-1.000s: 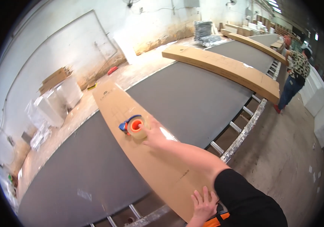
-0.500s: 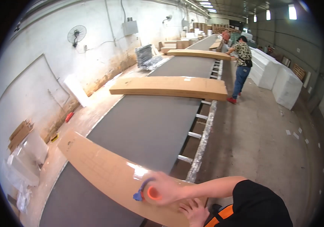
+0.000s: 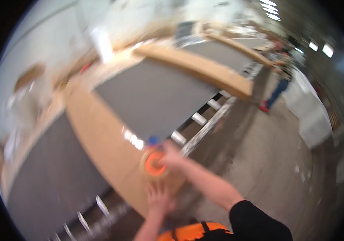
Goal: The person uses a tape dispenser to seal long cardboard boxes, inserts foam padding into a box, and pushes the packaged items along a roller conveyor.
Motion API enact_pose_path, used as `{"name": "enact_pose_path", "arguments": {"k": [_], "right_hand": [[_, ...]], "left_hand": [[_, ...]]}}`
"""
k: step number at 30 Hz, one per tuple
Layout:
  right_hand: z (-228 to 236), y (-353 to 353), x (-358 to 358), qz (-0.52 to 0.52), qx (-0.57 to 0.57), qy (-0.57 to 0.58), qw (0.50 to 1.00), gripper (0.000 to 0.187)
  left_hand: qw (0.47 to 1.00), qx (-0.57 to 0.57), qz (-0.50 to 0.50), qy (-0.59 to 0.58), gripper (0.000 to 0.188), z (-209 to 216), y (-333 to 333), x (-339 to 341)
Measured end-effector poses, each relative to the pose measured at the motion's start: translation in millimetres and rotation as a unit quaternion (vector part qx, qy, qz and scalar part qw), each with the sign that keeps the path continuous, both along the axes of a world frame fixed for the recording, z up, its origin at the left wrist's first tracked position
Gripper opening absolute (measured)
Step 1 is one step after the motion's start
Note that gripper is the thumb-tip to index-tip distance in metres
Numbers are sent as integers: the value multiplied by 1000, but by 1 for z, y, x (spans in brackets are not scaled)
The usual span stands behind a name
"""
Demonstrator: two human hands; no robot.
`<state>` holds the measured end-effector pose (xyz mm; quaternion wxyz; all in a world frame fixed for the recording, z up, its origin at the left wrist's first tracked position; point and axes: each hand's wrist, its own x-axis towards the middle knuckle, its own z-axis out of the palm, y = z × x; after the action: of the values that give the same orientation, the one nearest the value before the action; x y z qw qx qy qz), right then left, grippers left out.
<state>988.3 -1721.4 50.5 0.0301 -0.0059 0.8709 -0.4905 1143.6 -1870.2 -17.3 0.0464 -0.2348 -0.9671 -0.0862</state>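
Note:
A long brown cardboard box lies across the conveyor belt in front of me. In my right hand is a tape dispenser with a blue part and an orange hub, held over the near end of the box. The roll of tape sits around the orange hub. My left hand rests with outstretched fingers on that same end of the box, just below the dispenser. Motion blurs the picture, so whether tape is touching the cardboard cannot be made out. A shiny strip shows on the box beside the dispenser.
Farther along the grey belt lie a second long box and a third. Metal rollers line the belt's right edge. A person stands by the third box. White wrapped blocks stand on the right.
The view has swung and tilted. My right hand and the tape dispenser are now at the box's near end, and more of my left hand and forearm shows.

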Motion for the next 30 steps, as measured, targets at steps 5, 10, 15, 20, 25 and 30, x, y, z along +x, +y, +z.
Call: {"name": "enact_pose_path", "arguments": {"k": [5,10,15,20,25,30], "right_hand": [[70,84,86,81,-267,-46,959,97],[85,72,118,130,76,39,988,72],[114,6,118,134,361,27,922,56],[81,-2,113,274,439,-169,839,44],[32,46,188,305,460,-233,800,48],[-25,-3,172,309,457,-117,826,33]], "left_hand": [[998,45,39,20,88,16,-18,-7],[997,39,69,-10,99,13,-22,8],[988,120,93,-20,118,7,-22,15],[984,152,96,-17,126,9,-25,17],[996,-17,74,-56,119,26,-26,19],[979,-154,63,-115,105,51,-9,12]]}}
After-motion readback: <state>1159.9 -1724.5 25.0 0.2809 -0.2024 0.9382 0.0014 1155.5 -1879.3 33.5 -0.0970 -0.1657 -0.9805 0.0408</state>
